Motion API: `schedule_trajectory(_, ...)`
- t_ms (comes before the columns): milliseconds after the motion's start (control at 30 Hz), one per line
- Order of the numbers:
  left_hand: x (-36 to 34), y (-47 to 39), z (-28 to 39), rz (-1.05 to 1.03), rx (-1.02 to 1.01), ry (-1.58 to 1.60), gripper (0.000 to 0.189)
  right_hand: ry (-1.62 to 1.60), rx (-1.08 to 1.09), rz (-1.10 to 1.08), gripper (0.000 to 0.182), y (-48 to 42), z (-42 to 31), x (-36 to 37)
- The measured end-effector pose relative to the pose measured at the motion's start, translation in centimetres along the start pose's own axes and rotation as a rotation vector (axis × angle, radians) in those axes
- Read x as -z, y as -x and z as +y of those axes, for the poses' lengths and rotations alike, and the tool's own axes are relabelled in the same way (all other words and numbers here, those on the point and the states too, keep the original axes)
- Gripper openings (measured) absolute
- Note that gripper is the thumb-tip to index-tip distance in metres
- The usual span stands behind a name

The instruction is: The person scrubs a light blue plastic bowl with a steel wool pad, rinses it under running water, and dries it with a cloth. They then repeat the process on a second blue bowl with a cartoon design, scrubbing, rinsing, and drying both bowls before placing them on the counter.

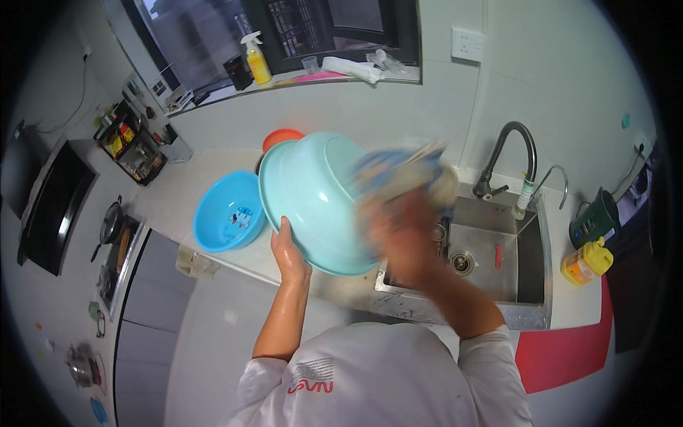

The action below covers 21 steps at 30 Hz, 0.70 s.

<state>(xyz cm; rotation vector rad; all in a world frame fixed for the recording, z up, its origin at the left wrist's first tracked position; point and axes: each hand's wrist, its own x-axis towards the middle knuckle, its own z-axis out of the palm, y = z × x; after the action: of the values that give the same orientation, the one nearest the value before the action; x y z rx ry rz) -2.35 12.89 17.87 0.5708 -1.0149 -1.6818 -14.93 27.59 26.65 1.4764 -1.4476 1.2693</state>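
A large light-teal plastic basin (315, 197) is tilted above the counter, its outer side and base turned up and to the right. My left hand (291, 253) grips its lower rim, with the thumb on the outside and the fingers hidden behind. Blurred by motion, my right hand (403, 235) holds a bunched blue and beige cloth (405, 173) against or close to the basin's base; whether they touch cannot be told. A smaller blue basin (229, 213) with a cartoon print stands on the counter to the left. Behind the teal basin shows part of an orange-red bowl (282, 137).
At right is a stainless steel sink (496, 256) with a pull-down faucet (515, 128) and a thin second spout (560, 176). Beyond it stand a yellow bottle (587, 262) and a dark green appliance (595, 219). A spray bottle (257, 61) stands on the windowsill. A spice rack (130, 144) is at left.
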Motion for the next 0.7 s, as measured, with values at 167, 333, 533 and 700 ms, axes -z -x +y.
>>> schedule_trajectory(167,-1.2,1.3,0.6,-0.108,0.031,0.065,0.033,-0.639,-0.282,-0.34,0.039,3.5,0.1,-8.1)
schedule_trajectory(333,-3.1,4.6,3.4,-0.02,0.1,-0.042,0.036,-0.839,-0.865,-0.34,0.036,-2.6,8.4,-8.0)
schedule_trajectory(533,0.2,4.5,5.2,0.044,0.078,0.074,0.041,-0.452,-0.787,-0.233,0.016,4.0,13.0,-9.5)
schedule_trajectory(700,2.3,4.0,5.1,0.198,0.046,0.088,0.043,-0.492,-0.662,-0.176,0.013,11.4,11.0,-11.0)
